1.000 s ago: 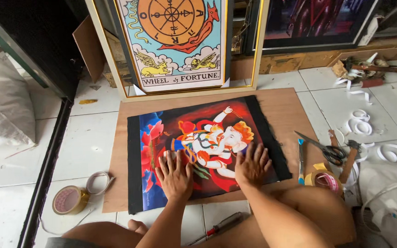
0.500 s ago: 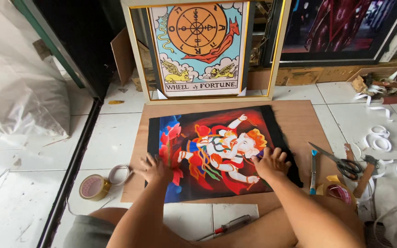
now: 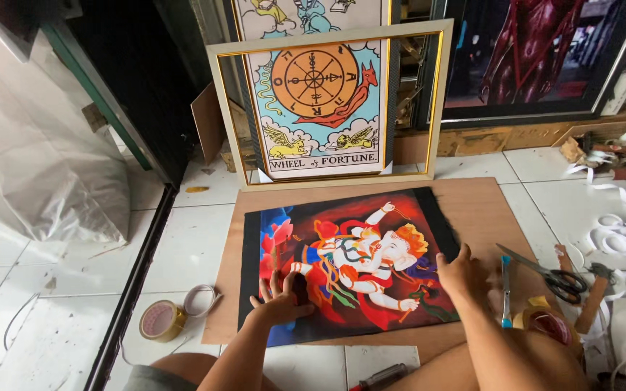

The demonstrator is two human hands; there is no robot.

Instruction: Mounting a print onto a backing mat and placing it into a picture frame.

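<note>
White floor tiles carry a brown board, and a colourful painting lies flat on it. Fingers of the left hand are spread open, pressing its lower left part. At its right edge, the right hand rests flat, gripping nothing. Scissors lie just right; a tape roll sits left; a gold frame leans behind.

Left hand lies flat at seven o'clock, fingers spread toward twelve; right hand presses palm-down at four o'clock.
</note>
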